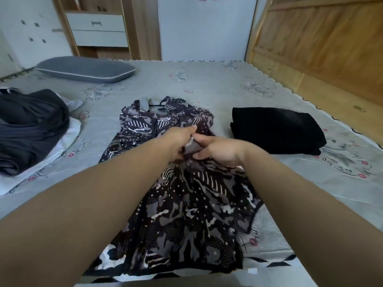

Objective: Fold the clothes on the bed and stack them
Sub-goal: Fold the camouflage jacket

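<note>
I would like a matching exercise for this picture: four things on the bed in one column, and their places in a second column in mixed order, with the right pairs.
Things:
1. patterned garment
2. folded black garment
3. grey pillow
4. dark clothes pile

Places:
A. far left part of the bed, near the cabinet
B. middle of the bed, held by both hands
C. left edge of the view, partly on white cloth
D. right of the hands, lying apart

Pairs: 1-B, 2-D, 3-A, 4-C
</note>
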